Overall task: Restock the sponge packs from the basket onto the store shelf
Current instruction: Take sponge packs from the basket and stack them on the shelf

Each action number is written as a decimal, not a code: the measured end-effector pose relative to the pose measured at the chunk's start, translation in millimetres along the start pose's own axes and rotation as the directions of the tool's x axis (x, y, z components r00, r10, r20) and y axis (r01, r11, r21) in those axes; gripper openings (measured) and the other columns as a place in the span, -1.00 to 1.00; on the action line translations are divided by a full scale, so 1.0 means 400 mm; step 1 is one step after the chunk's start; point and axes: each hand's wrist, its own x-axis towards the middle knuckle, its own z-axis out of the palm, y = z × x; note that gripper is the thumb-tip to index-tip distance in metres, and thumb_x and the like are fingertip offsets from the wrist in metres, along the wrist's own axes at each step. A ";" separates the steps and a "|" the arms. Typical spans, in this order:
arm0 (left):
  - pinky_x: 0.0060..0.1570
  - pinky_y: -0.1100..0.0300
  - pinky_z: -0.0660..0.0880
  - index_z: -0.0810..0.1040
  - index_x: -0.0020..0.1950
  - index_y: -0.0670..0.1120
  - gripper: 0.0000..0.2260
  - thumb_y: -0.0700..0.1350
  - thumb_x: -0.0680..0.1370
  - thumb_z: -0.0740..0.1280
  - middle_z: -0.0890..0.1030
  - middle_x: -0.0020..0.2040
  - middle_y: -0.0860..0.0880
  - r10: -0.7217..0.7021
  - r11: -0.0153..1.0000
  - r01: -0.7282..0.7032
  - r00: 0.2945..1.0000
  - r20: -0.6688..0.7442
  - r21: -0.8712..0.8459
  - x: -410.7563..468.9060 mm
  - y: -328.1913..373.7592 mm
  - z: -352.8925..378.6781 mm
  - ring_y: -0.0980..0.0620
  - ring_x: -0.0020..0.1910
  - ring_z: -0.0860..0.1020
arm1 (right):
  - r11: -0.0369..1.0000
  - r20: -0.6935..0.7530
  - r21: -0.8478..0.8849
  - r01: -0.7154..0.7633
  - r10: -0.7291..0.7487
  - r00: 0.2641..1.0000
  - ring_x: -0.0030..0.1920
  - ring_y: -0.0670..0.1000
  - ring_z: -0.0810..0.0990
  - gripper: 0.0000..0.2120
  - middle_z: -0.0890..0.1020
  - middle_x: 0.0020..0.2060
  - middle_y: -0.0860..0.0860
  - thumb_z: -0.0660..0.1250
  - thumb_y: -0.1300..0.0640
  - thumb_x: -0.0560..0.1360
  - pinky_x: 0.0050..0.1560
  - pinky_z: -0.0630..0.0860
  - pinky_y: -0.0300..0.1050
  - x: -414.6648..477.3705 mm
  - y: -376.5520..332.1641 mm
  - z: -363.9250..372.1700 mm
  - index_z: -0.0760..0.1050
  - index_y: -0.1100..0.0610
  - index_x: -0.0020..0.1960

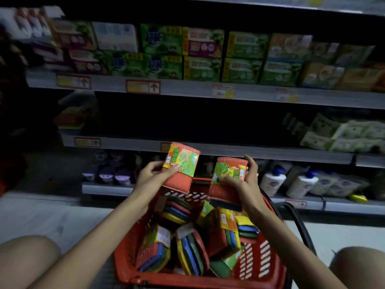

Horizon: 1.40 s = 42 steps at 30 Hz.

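Just above the red basket (125, 250), two sponge packs are held side by side, apart. The left hand (153, 176) has its grip closed on the tilted left sponge pack (180, 166), in front of the middle shelf (260, 152) edge. The right hand (244, 181) has its grip curled round the right sponge pack (229, 171), lower, over the basket's far rim. Loose sponge packs (190, 250) lie jumbled in the basket. Stacked sponges (69, 117) sit far left on the dark shelf, and white pump bottles (302, 183) stand low right.

Red basket (127, 247) on pale floor (52, 217); stacked sponge packs (69, 119) on grey shelf (229, 150), left end.
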 end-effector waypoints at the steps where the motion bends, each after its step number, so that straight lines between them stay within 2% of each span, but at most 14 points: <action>1: -0.09 0.15 0.59 0.58 0.25 -0.05 -0.47 0.09 0.36 0.60 0.73 0.03 -0.11 0.011 1.000 -0.011 1.000 -0.025 -0.024 0.000 0.006 -0.002 -0.03 -0.04 0.72 | 0.998 0.041 -0.046 0.045 -0.043 0.998 0.21 0.24 0.59 -0.02 0.40 0.35 0.12 0.62 -0.17 0.19 0.12 0.63 0.31 0.004 -0.013 0.011 0.14 -0.47 0.44; 5: -0.04 0.10 0.62 0.62 0.21 -0.01 -0.44 0.20 0.30 0.58 0.74 0.01 -0.04 0.037 0.997 -0.043 0.995 -0.093 -0.064 0.012 0.040 -0.038 -0.01 -0.02 0.72 | 0.957 0.201 -0.245 0.157 -0.108 0.974 0.09 0.14 0.54 -0.23 0.33 0.19 -0.01 0.56 -0.14 0.26 0.00 0.68 0.18 0.020 -0.076 0.076 0.20 -0.45 0.30; 8: 0.07 -0.02 0.64 0.68 0.10 -0.04 -0.64 0.12 0.42 0.57 0.76 -0.05 -0.02 0.014 0.989 -0.036 0.989 -0.147 -0.143 0.032 0.061 -0.085 -0.04 -0.02 0.72 | 0.909 0.260 -0.346 0.233 -0.146 0.955 0.00 0.01 0.51 -0.38 0.33 0.17 0.05 0.49 -0.11 0.50 0.00 0.61 -0.04 0.045 -0.115 0.148 0.20 -0.28 0.39; 12: -0.25 0.13 0.51 0.65 0.00 -0.05 -0.76 0.10 0.51 0.49 0.73 -0.12 -0.03 -0.033 0.979 -0.019 0.968 -0.250 -0.204 0.063 0.099 -0.158 -0.01 -0.21 0.65 | 0.855 0.364 -0.415 0.312 -0.158 0.918 0.01 0.00 0.52 -0.56 0.38 0.13 0.05 0.32 -0.28 0.55 -0.01 0.59 -0.07 0.071 -0.173 0.270 0.31 -0.19 0.35; 15: -0.01 -0.01 0.60 0.61 -0.05 -0.06 -0.81 0.04 0.52 0.50 0.70 -0.11 -0.07 -0.090 0.955 0.004 0.957 -0.277 -0.298 0.095 0.130 -0.222 -0.05 -0.14 0.65 | 0.822 0.445 -0.434 0.369 -0.161 0.881 0.00 -0.06 0.49 -0.61 0.37 0.12 0.01 0.38 -0.20 0.55 -0.10 0.51 -0.18 0.082 -0.203 0.365 0.36 -0.16 0.31; 18: 0.08 -0.02 0.61 0.59 -0.07 -0.07 -0.82 -0.01 0.52 0.52 0.69 -0.09 -0.10 -0.101 0.933 -0.015 0.947 -0.304 -0.359 0.132 0.151 -0.288 -0.05 -0.11 0.67 | 0.790 0.475 -0.448 0.419 -0.187 0.860 0.11 0.03 0.52 -0.48 0.41 0.15 0.01 0.43 -0.16 0.42 0.01 0.48 -0.13 0.100 -0.227 0.450 0.42 -0.12 0.35; 21: 0.13 -0.10 0.64 0.61 -0.05 -0.07 -0.78 0.01 0.47 0.56 0.71 -0.03 -0.12 -0.085 0.933 -0.061 0.921 -0.380 -0.354 0.187 0.155 -0.353 -0.11 -0.01 0.70 | 0.827 0.540 -0.364 0.430 -0.188 0.820 0.27 -0.02 0.48 -0.22 0.47 0.29 -0.02 0.37 -0.21 0.24 0.22 0.46 -0.08 0.128 -0.246 0.541 0.39 -0.18 0.47; 24: 0.10 -0.13 0.65 0.64 -0.03 -0.09 -0.68 0.07 0.40 0.60 0.73 -0.06 -0.10 -0.058 0.940 -0.106 0.887 -0.459 -0.324 0.246 0.148 -0.408 -0.11 -0.03 0.71 | 0.889 0.633 -0.243 0.388 -0.158 0.758 0.25 -0.18 0.50 -0.25 0.51 0.35 -0.11 0.47 -0.03 0.38 0.22 0.45 -0.21 0.149 -0.254 0.643 0.31 -0.24 0.53; 26: 0.05 -0.08 0.66 0.62 -0.07 -0.07 -0.68 0.11 0.40 0.60 0.72 -0.09 -0.07 -0.035 0.954 -0.117 0.871 -0.489 -0.277 0.282 0.140 -0.441 -0.08 -0.05 0.69 | 0.924 0.664 -0.153 0.350 -0.167 0.729 0.07 -0.31 0.62 -0.31 0.64 0.13 -0.31 0.51 0.12 0.46 0.10 0.53 -0.34 0.164 -0.247 0.705 0.31 -0.30 0.44; 28: 0.05 -0.05 0.64 0.58 -0.10 -0.03 -0.68 0.15 0.41 0.58 0.70 -0.10 -0.04 -0.018 0.961 -0.127 0.857 -0.514 -0.246 0.320 0.129 -0.475 -0.06 -0.06 0.68 | 0.949 0.677 -0.091 0.302 -0.164 0.718 -0.06 -0.30 0.68 -0.35 0.66 -0.08 -0.37 0.50 0.20 0.50 -0.06 0.57 -0.37 0.180 -0.236 0.761 0.31 -0.35 0.34; 32: 0.12 -0.16 0.62 0.61 -0.05 0.07 -0.73 0.20 0.41 0.50 0.70 -0.02 -0.02 0.026 0.973 -0.138 0.863 -0.505 -0.185 0.385 0.112 -0.540 -0.07 -0.01 0.67 | 0.983 0.672 0.049 0.180 -0.165 0.722 -0.10 -0.06 0.75 -0.43 0.74 -0.09 -0.08 0.47 0.16 0.41 -0.16 0.60 -0.28 0.196 -0.220 0.855 0.41 -0.32 0.26; 36: 0.08 -0.14 0.65 0.70 -0.13 0.20 -0.79 0.25 0.32 0.47 0.74 -0.06 0.05 0.044 0.977 -0.133 0.889 -0.455 -0.166 0.432 0.091 -0.587 -0.03 -0.03 0.71 | 0.986 0.652 0.109 0.130 -0.169 0.739 0.01 0.10 0.75 -0.32 0.71 0.09 0.09 0.47 0.15 0.42 -0.06 0.66 -0.12 0.209 -0.196 0.937 0.36 -0.18 0.47; 38: 0.08 -0.12 0.66 0.71 -0.11 0.22 -0.83 0.22 0.36 0.50 0.74 -0.06 0.09 0.051 0.976 -0.142 0.889 -0.454 -0.168 0.450 0.084 -0.602 0.00 -0.02 0.71 | 0.984 0.643 0.135 0.120 -0.179 0.745 0.04 0.14 0.74 -0.29 0.70 0.12 0.12 0.46 0.22 0.44 -0.02 0.66 -0.05 0.223 -0.186 0.972 0.33 -0.13 0.50; 42: 0.10 -0.13 0.64 0.68 -0.04 0.10 -0.81 0.08 0.42 0.58 0.72 -0.02 0.03 0.087 0.973 -0.183 0.853 -0.514 -0.139 0.489 0.077 -0.620 -0.01 0.01 0.68 | 0.985 0.604 0.131 0.114 -0.170 0.779 0.03 0.12 0.74 -0.38 0.70 0.09 0.11 0.47 0.34 0.50 -0.07 0.66 -0.08 0.258 -0.175 1.014 0.37 -0.04 0.45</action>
